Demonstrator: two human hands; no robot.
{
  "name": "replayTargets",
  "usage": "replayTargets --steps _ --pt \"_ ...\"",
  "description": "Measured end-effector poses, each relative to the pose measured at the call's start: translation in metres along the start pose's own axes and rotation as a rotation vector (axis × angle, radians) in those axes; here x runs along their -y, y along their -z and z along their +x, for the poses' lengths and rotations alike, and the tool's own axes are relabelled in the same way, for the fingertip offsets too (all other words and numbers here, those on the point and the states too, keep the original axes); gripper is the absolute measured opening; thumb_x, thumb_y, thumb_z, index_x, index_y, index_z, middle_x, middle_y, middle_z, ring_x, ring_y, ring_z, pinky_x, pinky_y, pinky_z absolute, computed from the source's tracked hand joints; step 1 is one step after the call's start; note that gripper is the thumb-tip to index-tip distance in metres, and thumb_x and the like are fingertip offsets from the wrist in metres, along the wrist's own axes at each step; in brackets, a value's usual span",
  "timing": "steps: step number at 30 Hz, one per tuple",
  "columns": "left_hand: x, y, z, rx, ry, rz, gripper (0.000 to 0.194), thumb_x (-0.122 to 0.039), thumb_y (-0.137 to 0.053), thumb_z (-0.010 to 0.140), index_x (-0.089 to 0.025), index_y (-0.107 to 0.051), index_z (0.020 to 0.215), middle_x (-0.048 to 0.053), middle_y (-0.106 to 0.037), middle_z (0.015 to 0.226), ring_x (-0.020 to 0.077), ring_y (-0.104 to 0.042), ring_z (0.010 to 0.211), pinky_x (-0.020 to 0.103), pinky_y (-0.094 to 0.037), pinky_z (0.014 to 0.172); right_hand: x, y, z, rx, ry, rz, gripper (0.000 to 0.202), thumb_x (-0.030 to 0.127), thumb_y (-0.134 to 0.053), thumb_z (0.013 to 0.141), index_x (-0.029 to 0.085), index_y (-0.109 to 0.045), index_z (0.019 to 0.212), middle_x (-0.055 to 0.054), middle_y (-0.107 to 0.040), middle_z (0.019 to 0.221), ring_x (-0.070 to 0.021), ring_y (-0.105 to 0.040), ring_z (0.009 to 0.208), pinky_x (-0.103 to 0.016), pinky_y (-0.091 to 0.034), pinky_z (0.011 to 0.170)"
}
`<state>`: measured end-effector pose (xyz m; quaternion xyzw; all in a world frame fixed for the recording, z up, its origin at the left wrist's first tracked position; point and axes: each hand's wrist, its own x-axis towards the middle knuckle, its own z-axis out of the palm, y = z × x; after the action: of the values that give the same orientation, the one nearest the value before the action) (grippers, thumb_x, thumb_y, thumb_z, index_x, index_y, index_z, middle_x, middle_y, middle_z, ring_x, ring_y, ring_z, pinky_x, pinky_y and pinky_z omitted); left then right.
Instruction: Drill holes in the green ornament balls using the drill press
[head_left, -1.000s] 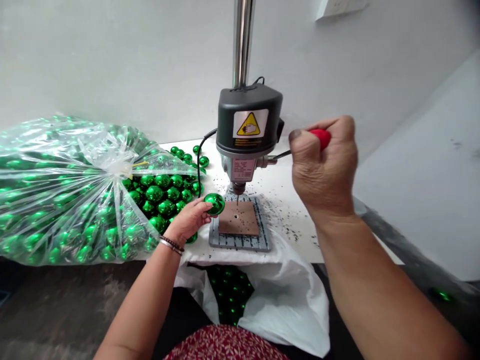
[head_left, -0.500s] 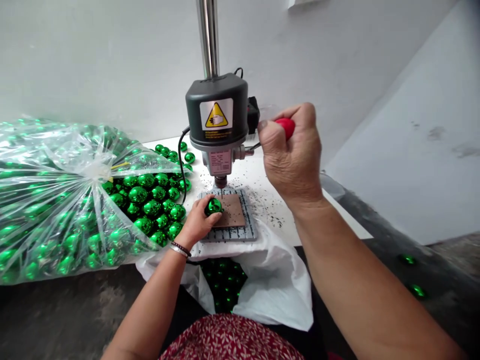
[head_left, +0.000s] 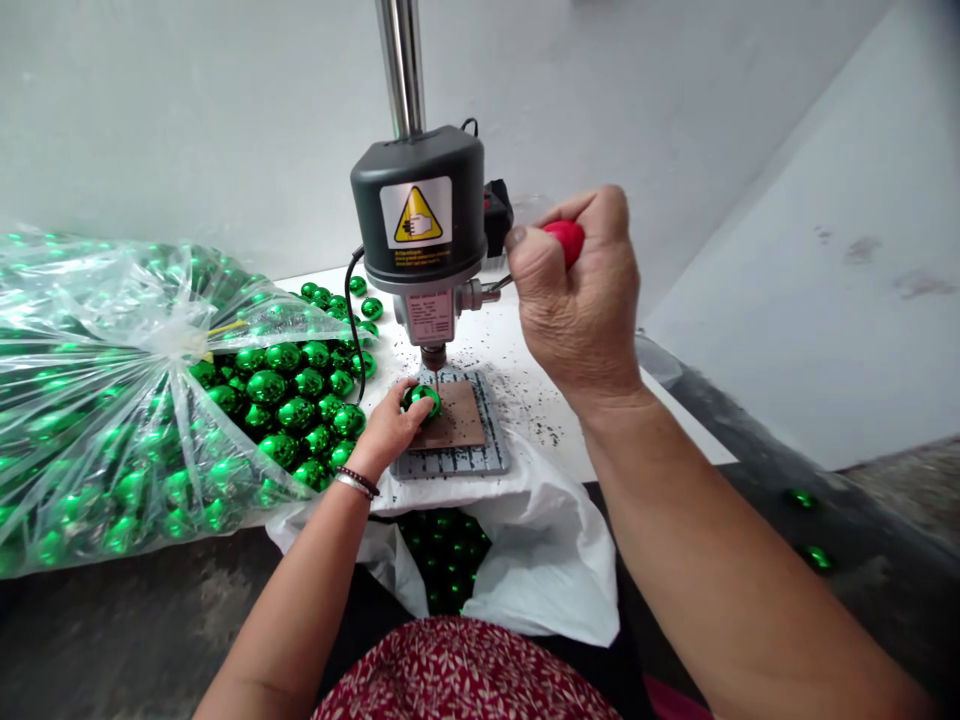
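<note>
My left hand (head_left: 390, 425) is closed around a shiny green ball (head_left: 424, 401), holding it at the brown board (head_left: 465, 420) on the grey slotted base. Just above the ball is the thin drill bit (head_left: 437, 379) of a small drill press (head_left: 420, 210); whether its tip touches the ball I cannot tell. Higher and to the right, my right hand (head_left: 581, 290) grips the red knob (head_left: 566, 240) of the press's lever. Most of that knob is covered by my fingers.
A clear plastic bag (head_left: 180, 400) full of green balls spreads over the table's left. Loose green balls (head_left: 371, 308) lie behind it. Dark shavings dot the white table (head_left: 547, 375). Below the base, a white sack (head_left: 555, 570) hangs open with green balls inside. Two balls (head_left: 814, 558) lie on the floor.
My left hand has turned the ball slightly and brought it under the drill bit. The whole view has shifted a little; my right hand stays on the knob.
</note>
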<state>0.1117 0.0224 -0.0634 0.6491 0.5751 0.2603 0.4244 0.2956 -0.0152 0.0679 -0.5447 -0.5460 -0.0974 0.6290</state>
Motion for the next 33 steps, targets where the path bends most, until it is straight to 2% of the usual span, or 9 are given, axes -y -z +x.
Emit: replayTargets --steps 3,6,12,17,24,28,33 --pt "-0.001 -0.002 0.002 -0.046 -0.077 0.085 0.052 -0.041 -0.064 0.085 -0.017 -0.058 0.131 0.006 -0.071 0.103 0.0167 -0.065 0.078 0.03 -0.054 0.078 0.001 0.001 0.001 0.009 -0.002 0.007 0.03 0.049 -0.047 0.095 0.019 -0.046 0.09 0.003 -0.048 0.08 -0.0037 -0.048 0.072 -0.02 -0.049 0.068" --pt "-0.004 -0.003 0.002 -0.067 -0.124 0.183 0.052 -0.041 -0.064 0.084 -0.017 -0.06 0.13 0.009 -0.071 0.112 0.0219 -0.066 0.094 0.037 -0.052 0.093 0.002 0.002 0.001 0.017 -0.006 0.005 0.03 0.049 -0.047 0.095 0.02 -0.046 0.09 0.002 -0.05 0.081 -0.0044 -0.05 0.074 -0.021 -0.05 0.07" --pt "-0.012 -0.002 -0.003 -0.04 -0.155 0.279 0.048 -0.035 -0.069 0.082 -0.017 -0.062 0.126 0.009 -0.072 0.114 0.0245 -0.067 0.1 0.04 -0.051 0.096 0.002 0.005 0.001 0.039 -0.011 0.006 0.03 0.05 -0.048 0.094 0.02 -0.046 0.091 0.001 -0.053 0.088 -0.0062 -0.054 0.082 -0.024 -0.052 0.076" --pt "-0.009 -0.01 -0.004 -0.056 -0.261 0.28 0.062 -0.024 -0.079 0.072 -0.015 -0.062 0.13 0.012 -0.067 0.129 0.0271 -0.062 0.119 0.041 -0.046 0.108 0.003 0.006 0.002 0.062 -0.019 0.071 0.028 0.045 -0.051 0.093 0.019 -0.044 0.09 0.001 -0.051 0.087 -0.0057 -0.053 0.083 -0.023 -0.052 0.08" --pt "-0.003 -0.016 -0.002 0.015 -0.159 0.052 0.063 -0.023 -0.08 0.071 -0.019 -0.065 0.132 0.003 -0.074 0.107 0.0217 -0.068 0.099 0.033 -0.054 0.093 -0.002 0.005 -0.005 0.05 0.016 0.126 0.027 0.045 -0.051 0.093 0.019 -0.044 0.093 0.001 -0.049 0.085 -0.0059 -0.05 0.082 -0.024 -0.051 0.08" --pt "0.0 -0.017 -0.003 -0.008 -0.157 0.055 0.065 -0.024 -0.08 0.07 -0.021 -0.065 0.133 0.002 -0.074 0.11 0.022 -0.068 0.101 0.033 -0.053 0.095 0.001 0.008 -0.011 -0.011 -0.016 0.064 0.022 0.04 -0.054 0.089 0.02 -0.045 0.087 0.001 -0.05 0.082 -0.0062 -0.046 0.075 -0.024 -0.048 0.071" --pt "0.003 -0.019 -0.002 -0.013 -0.161 0.052 0.066 -0.024 -0.079 0.07 -0.021 -0.064 0.134 0.003 -0.074 0.115 0.0229 -0.068 0.105 0.033 -0.052 0.099 0.007 0.016 -0.019 0.028 -0.071 0.005 0.015 0.031 -0.053 0.081 0.021 -0.042 0.077 0.003 -0.044 0.068 -0.006 -0.036 0.061 -0.022 -0.039 0.058"
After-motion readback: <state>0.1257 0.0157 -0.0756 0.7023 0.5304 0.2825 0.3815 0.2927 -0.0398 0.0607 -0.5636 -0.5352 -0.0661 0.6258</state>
